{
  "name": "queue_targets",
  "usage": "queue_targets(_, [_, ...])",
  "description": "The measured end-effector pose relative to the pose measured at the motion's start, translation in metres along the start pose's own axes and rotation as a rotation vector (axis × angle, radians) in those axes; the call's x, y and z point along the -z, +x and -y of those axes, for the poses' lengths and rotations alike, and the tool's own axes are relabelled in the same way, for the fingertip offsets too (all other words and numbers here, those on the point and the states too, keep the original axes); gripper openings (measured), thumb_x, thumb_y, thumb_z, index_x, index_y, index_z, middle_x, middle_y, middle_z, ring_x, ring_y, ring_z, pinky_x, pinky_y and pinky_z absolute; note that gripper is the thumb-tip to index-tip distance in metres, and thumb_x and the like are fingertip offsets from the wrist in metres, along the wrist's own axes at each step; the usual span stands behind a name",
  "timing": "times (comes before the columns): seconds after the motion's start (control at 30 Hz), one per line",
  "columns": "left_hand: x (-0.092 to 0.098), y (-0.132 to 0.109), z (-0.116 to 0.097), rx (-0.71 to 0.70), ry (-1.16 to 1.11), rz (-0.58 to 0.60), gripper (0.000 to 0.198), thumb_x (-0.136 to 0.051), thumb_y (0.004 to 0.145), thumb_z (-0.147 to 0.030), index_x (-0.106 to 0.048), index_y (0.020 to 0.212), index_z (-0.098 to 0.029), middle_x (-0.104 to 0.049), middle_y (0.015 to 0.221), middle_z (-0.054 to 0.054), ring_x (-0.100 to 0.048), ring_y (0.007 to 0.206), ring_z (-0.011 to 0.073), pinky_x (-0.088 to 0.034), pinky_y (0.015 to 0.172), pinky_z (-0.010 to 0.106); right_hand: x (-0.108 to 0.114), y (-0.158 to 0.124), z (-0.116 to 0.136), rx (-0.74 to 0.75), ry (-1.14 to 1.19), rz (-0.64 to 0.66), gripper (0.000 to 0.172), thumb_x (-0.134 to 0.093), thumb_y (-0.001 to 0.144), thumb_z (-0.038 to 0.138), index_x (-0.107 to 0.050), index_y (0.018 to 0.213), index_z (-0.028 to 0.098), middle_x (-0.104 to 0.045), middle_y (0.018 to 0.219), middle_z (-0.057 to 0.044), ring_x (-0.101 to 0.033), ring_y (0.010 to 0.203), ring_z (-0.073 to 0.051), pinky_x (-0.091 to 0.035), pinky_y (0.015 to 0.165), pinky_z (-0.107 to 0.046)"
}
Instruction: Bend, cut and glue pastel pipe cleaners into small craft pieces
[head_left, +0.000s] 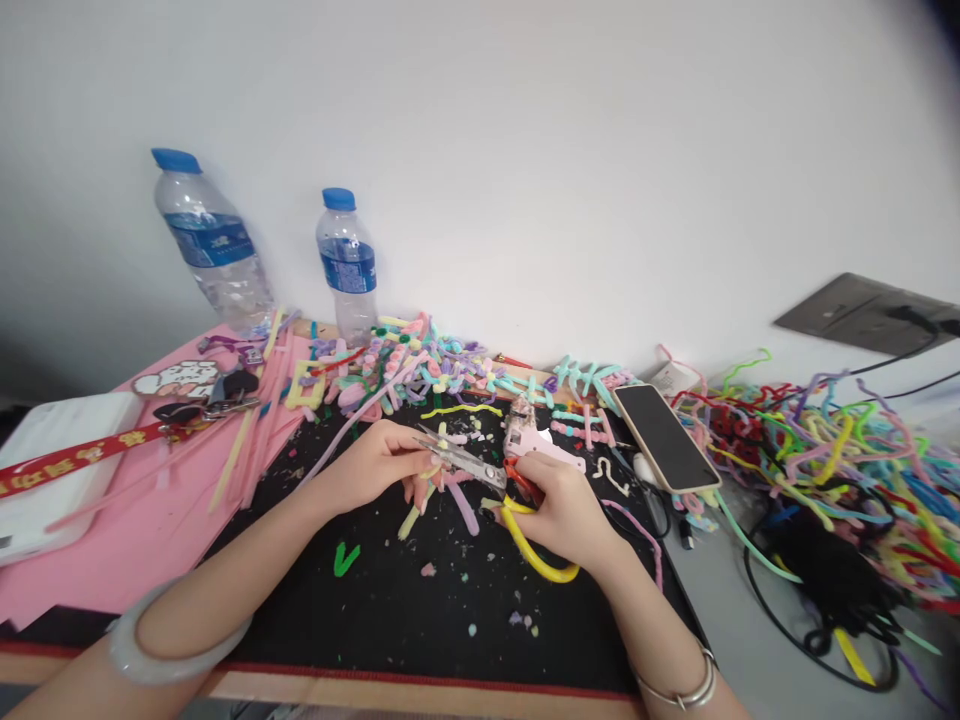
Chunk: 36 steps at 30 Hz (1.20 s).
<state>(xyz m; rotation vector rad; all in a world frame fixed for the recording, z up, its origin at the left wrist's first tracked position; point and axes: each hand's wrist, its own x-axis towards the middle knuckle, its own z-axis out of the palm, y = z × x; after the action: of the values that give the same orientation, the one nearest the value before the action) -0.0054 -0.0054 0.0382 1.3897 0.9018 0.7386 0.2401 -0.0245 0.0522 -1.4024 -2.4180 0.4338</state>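
Observation:
My right hand (566, 510) is closed around the scissors (536, 555), which have a yellow and red handle. Their metal blades point left and look slightly parted, reaching across to the fingertips of my left hand (382, 465). Those fingers pinch a pale yellow pipe cleaner (409, 522), part of which is hidden by the hand and blades. A lilac pipe cleaner piece (463, 508) lies just right of it, and I cannot tell whether it is joined. Behind my right hand sits a pale pink glue gun (540, 445).
A black mat (420, 620) with scraps and a green V-shaped piece (346, 559) covers the desk. Pipe cleaner shapes (420, 365) pile at the back. Two water bottles (349, 265) stand by the wall. A phone (666, 437), cables and tangled pipe cleaners (892, 480) are at right.

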Motion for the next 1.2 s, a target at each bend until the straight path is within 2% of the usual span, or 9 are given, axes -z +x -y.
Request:
queue_targets(0.17, [0.004,-0.002,0.001,0.039,-0.176,0.142,0.028,-0.066,0.077,-0.038,-0.069,0.063,-0.014,-0.066,0.055,0.005,-0.060,0.039,0.0136,-0.041,0.039,0.021,0.003,0.000,-0.002,0.062,0.066,0.044,0.042,-0.067,0.068,0.030,-0.027,0.060,0.021,-0.037,0.062,0.006,-0.034,0.058,-0.011,-0.023,0.053,-0.023])
queue_targets(0.4, [0.002,-0.008,0.003,0.207,-0.363,0.296,0.032,-0.077,0.064,-0.044,-0.070,0.060,-0.013,-0.067,0.052,0.007,-0.052,0.030,0.0116,-0.035,0.029,0.020,0.000,-0.002,-0.004,0.153,0.122,0.074,0.042,-0.069,0.066,0.030,-0.028,0.061,0.021,-0.036,0.063,0.006,-0.032,0.058,-0.010,-0.023,0.053,-0.023])
queue_targets(0.5, [0.001,-0.008,0.009,0.187,-0.450,0.412,0.037,-0.079,0.062,-0.046,-0.069,0.059,-0.011,-0.063,0.044,0.006,-0.046,0.024,0.0091,-0.032,0.025,0.018,0.000,-0.002,-0.003,0.212,0.138,0.086,0.041,-0.069,0.065,0.029,-0.030,0.062,0.021,-0.036,0.063,0.006,-0.032,0.058,-0.010,-0.023,0.053,-0.023])
queue_targets(0.57, [0.000,-0.006,0.012,0.146,-0.498,0.418,0.037,-0.079,0.062,-0.045,-0.068,0.060,-0.010,-0.061,0.043,0.005,-0.045,0.023,0.0086,-0.030,0.024,0.017,0.001,-0.001,-0.001,0.193,0.132,0.076,0.036,-0.069,0.065,0.028,-0.034,0.064,0.021,-0.040,0.065,0.005,-0.035,0.058,-0.011,-0.025,0.053,-0.023])
queue_targets(0.7, [-0.004,-0.002,0.009,0.002,-0.418,0.120,0.032,-0.073,0.072,-0.040,-0.068,0.062,-0.010,-0.061,0.045,0.002,-0.050,0.031,0.0080,-0.037,0.032,0.017,0.001,-0.002,0.000,0.071,0.061,0.000,0.024,-0.064,0.071,0.027,-0.044,0.084,0.021,-0.053,0.080,-0.001,-0.046,0.066,-0.016,-0.034,0.059,-0.026])
queue_targets(0.8, [-0.007,-0.001,0.004,-0.114,-0.175,-0.140,0.027,-0.064,0.081,-0.032,-0.068,0.064,-0.012,-0.061,0.045,0.000,-0.055,0.040,0.0098,-0.043,0.043,0.018,-0.001,-0.003,0.000,0.005,0.000,-0.028,0.027,-0.061,0.074,0.030,-0.043,0.090,0.020,-0.055,0.089,-0.005,-0.049,0.072,-0.018,-0.037,0.063,-0.028])
queue_targets(0.87, [-0.010,-0.001,0.001,-0.173,0.009,-0.246,0.028,-0.058,0.084,-0.026,-0.066,0.061,-0.014,-0.063,0.047,0.000,-0.058,0.045,0.0107,-0.045,0.048,0.019,-0.003,-0.003,0.000,-0.039,-0.032,-0.024,0.027,-0.062,0.073,0.031,-0.042,0.087,0.020,-0.055,0.088,-0.005,-0.049,0.072,-0.019,-0.036,0.063,-0.028])
queue_targets(1.03, [-0.017,-0.004,0.000,-0.284,0.268,-0.333,0.031,-0.052,0.086,-0.018,-0.063,0.057,-0.016,-0.063,0.052,-0.001,-0.057,0.048,0.0104,-0.046,0.052,0.019,-0.005,0.000,0.006,-0.116,-0.082,0.003,0.030,-0.063,0.073,0.038,-0.038,0.074,0.022,-0.051,0.074,0.000,-0.043,0.063,-0.016,-0.029,0.056,-0.026])
queue_targets(1.2, [-0.018,-0.005,0.005,-0.369,0.417,-0.381,0.034,-0.050,0.085,-0.012,-0.063,0.053,-0.015,-0.063,0.053,0.001,-0.057,0.050,0.0107,-0.045,0.052,0.019,-0.007,0.001,0.010,-0.101,-0.061,0.013,0.035,-0.065,0.072,0.039,-0.035,0.068,0.022,-0.049,0.070,0.002,-0.039,0.060,-0.014,-0.024,0.054,-0.025])
